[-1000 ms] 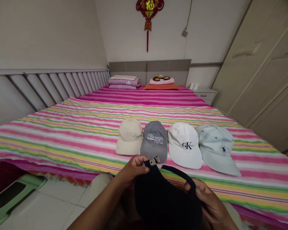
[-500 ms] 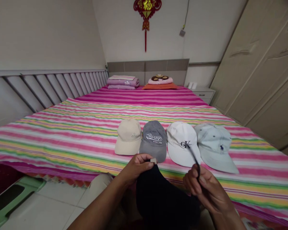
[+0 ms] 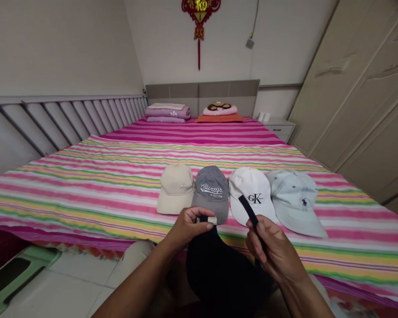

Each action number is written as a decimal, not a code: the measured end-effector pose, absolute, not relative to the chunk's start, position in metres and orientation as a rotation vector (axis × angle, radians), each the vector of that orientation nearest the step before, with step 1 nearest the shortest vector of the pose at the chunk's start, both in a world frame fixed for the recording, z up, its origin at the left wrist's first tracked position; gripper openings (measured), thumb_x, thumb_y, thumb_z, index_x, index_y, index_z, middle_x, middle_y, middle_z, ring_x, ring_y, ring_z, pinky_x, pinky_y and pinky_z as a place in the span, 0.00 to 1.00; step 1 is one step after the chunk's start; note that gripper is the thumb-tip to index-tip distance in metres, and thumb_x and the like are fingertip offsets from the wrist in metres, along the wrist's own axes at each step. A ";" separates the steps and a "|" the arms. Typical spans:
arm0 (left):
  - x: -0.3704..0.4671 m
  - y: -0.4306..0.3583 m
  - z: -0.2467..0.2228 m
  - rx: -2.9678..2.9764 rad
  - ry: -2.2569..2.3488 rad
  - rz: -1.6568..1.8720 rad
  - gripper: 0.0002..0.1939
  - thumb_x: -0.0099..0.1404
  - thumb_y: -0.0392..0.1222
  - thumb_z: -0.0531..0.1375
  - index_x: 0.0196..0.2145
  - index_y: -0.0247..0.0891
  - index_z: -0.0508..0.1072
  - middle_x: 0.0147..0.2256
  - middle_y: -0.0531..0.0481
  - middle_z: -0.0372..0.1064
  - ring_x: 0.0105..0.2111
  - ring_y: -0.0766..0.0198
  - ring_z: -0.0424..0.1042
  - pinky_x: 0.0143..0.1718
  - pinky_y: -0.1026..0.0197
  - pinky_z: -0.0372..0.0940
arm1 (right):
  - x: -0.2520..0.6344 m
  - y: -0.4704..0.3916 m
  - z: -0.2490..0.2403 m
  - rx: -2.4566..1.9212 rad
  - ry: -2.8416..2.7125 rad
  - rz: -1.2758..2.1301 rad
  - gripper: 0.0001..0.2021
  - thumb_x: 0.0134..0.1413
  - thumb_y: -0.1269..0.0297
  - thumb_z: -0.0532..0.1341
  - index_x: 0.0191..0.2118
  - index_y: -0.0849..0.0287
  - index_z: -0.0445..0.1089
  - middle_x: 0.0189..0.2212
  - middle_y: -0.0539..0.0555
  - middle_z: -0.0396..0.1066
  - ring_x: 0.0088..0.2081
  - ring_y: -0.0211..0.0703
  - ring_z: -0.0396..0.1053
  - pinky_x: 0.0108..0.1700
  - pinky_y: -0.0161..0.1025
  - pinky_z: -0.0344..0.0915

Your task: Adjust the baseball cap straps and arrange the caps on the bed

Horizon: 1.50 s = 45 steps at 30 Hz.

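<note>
You are holding a rounded black fabric cap [image 3: 225,269] before the near edge of the striped, cloth-covered bed [image 3: 86,176]. Your left hand [image 3: 189,227] is pinching its small silvery metal buckle [image 3: 211,220], fingers nearly together; your right hand [image 3: 275,247] is gripping its narrow black strap [image 3: 250,212] between closed fingers, the free end pointing upward. A beige cloth cap [image 3: 175,187], grey cloth cap [image 3: 215,205], white cloth cap [image 3: 247,181] and pale mint cloth cap [image 3: 293,190] are lying along that edge.
</note>
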<state>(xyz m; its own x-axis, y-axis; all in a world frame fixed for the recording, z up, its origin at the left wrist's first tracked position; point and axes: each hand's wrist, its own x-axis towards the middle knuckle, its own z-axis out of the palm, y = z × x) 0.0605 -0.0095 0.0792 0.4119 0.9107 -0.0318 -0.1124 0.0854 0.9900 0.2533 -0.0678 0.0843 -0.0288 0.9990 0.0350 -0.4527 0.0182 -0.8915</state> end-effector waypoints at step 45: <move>0.080 -0.016 0.044 0.592 0.460 1.025 0.16 0.45 0.40 0.66 0.31 0.36 0.67 0.25 0.52 0.69 0.24 0.68 0.68 0.27 0.66 0.60 | 0.226 -0.058 0.078 -0.811 -0.734 1.725 0.09 0.44 0.63 0.60 0.21 0.60 0.60 0.12 0.43 0.55 0.12 0.26 0.46 0.15 0.29 0.42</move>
<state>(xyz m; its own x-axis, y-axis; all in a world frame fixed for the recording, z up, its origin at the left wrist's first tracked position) 0.0795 -0.0165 0.0444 0.4495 0.8896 -0.0810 -0.6523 0.3888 0.6506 0.2263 -0.0578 0.0784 -0.2252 0.9597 -0.1679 -0.5446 -0.2669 -0.7951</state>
